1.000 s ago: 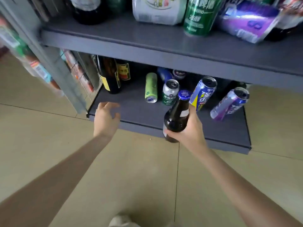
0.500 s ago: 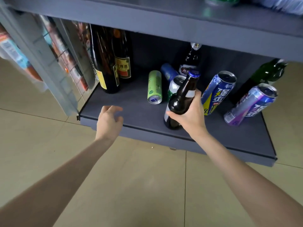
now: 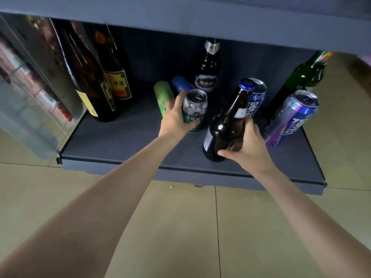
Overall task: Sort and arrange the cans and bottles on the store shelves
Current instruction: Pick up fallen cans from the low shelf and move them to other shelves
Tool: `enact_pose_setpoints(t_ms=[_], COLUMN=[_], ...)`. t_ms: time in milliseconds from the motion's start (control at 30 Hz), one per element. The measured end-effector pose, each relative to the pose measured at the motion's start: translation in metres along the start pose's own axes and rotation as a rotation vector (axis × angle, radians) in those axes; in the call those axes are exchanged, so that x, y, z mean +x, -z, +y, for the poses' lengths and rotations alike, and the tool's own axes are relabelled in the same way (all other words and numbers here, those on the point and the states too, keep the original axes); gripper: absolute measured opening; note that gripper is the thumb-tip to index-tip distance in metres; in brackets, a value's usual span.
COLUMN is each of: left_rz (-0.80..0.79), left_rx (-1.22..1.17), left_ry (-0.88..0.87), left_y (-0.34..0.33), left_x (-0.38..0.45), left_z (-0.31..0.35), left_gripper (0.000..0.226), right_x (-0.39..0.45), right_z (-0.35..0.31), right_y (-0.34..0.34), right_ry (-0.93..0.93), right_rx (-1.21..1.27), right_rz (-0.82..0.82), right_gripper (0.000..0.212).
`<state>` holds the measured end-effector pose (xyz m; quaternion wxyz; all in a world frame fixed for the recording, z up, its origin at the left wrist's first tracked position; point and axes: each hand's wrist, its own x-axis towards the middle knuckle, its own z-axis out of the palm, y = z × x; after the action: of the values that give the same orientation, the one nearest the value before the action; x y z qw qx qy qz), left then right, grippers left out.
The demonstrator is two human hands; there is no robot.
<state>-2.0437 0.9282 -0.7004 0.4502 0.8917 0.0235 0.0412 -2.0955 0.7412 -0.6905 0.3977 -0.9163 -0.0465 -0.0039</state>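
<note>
Near the frame's centre, on the bottom shelf [image 3: 124, 141], the left hand [image 3: 174, 120] gripped the green can [image 3: 194, 110] and the right hand [image 3: 250, 145] the tilted brown bottle [image 3: 226, 127], which probably needed upright setting, clear of neighbours.

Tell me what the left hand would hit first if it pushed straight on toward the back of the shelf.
The left hand already grips the green-and-silver can. Pushed straight back, that can would probably meet the lying blue can first, then the upright dark bottle; depth is uncertain.
</note>
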Motion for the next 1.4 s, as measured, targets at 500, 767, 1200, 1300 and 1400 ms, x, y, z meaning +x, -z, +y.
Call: enact_pose_setpoints(t_ms=[500,767,1200,1300,1400], left_rz=[0.181,0.186,0.23,0.238,0.248], left_rx=[-0.062,-0.087,0.021,0.035,0.037], left_ry=[0.155,0.209,0.228,0.244,0.231], left_y=[0.021,0.075,0.118,0.118,0.117], left_x=[0.011,-0.009,-0.038,-0.038,-0.037], left_z=[-0.031,-0.054,-0.082,-0.084,-0.087], left_gripper=[0.073,0.073,0.076,0.077,0.078], right_x=[0.022,0.073,0.05,0.101,0.134], right_z=[-0.015,-0.048,-0.064,-0.074,-0.085], right_y=[-0.033,-0.067,-0.139,-0.162,-0.174], right_ry=[-0.066,-0.196,0.445,0.291,0.006], right_rx=[0.043,-0.017,-0.37,-0.643,-0.738], right_rz=[0.119,0.179,0.155,-0.019,-0.056], right_gripper=[0.093,0.096,0.046,0.057,0.06])
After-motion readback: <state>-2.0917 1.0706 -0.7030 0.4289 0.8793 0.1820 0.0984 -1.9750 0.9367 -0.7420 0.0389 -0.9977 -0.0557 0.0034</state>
